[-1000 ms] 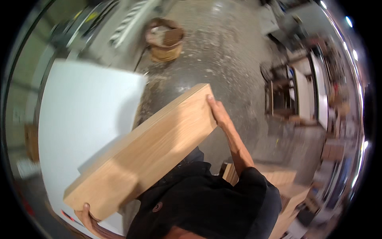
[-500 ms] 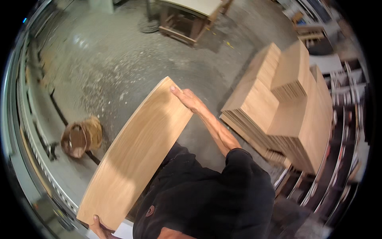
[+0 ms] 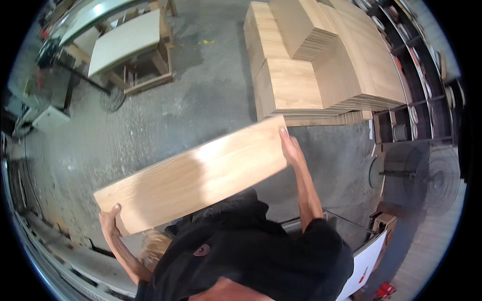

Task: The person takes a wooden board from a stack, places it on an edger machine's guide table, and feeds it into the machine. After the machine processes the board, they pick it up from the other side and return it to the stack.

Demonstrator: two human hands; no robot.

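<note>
A long, light wood-grain board (image 3: 201, 175) spans the space in front of my body, its far edge slanting up to the right. Gripping its left end, my left hand (image 3: 110, 218) has the thumb on the top face and the other fingers out of sight beneath. At the opposite end my right hand (image 3: 290, 145) holds the board the same way, thumb on top. Beyond the right end stand stacks of similar wood-grain panels (image 3: 293, 83), apart from the board by a short stretch of floor.
A white-topped work table (image 3: 128, 42) stands far left, with a round-based stand (image 3: 111, 100) beside it. Dark shelving (image 3: 422, 115) holding rolls lines the right, near a fan (image 3: 437, 175). A long machine rail (image 3: 65, 251) runs along the lower left. Grey floor lies between.
My body and view have turned right, toward the panel stacks. The board has swung from steeply slanted to nearly crosswise, still held at both ends. My left forearm now shows.
</note>
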